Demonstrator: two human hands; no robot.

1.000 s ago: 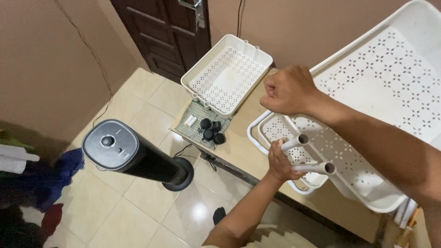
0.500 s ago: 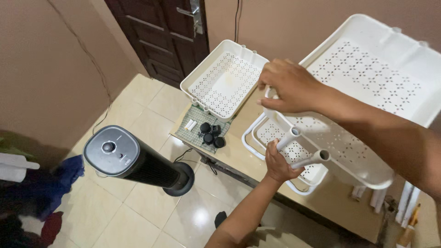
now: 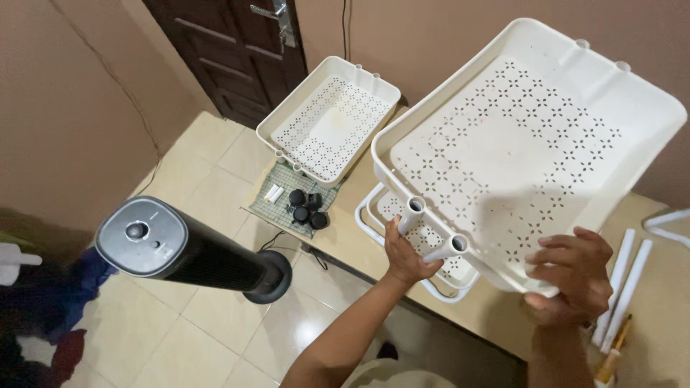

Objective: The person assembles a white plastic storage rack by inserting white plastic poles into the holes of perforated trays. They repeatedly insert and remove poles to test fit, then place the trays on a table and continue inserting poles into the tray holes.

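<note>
White tray: being held tilted above the desk, its long axis running from the near corner up and away to the right.
Right hand: pinching the tray's near rim, grip closing on the edge.
Left hand: wrapping the nearer of two white tubes poking out under the tray's left corner.
Second tray: lying farther off, beyond the black wheels.

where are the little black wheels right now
In the head view, the black wheels sit left of centre on a green checked cloth at the table's corner, beside the smaller white tray.
</note>
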